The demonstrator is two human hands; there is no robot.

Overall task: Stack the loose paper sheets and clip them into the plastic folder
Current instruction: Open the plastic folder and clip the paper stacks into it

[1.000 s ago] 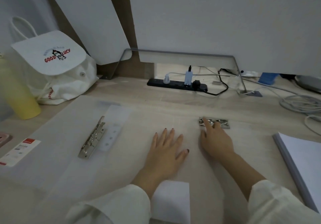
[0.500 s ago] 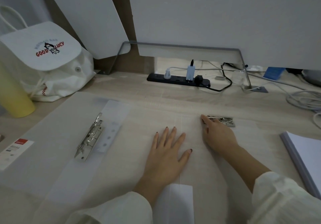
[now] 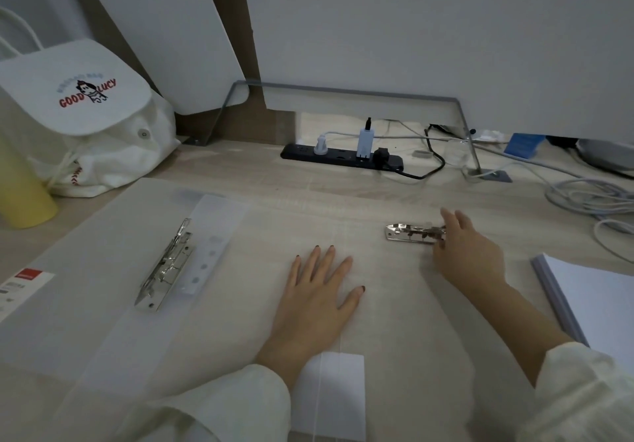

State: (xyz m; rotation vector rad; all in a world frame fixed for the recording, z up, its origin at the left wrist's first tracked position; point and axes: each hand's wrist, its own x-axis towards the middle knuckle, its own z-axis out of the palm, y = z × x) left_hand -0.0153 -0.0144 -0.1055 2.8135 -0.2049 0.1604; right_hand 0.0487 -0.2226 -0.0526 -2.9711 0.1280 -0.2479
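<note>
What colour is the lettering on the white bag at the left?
Red "GOOD LUCY" lettering on the white bag, around a small dark cartoon figure; it shows in the head view.

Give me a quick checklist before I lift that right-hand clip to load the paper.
1. Folder open flat on desk: ok.
2. Left hand pressing the folder flat: ok.
3. Right hand touching the right clip: ok.
4. Right clip already raised: cannot tell.
5. Paper stack within reach, at the right: ok.
6. Paper in folder: not ok, still outside.
</note>
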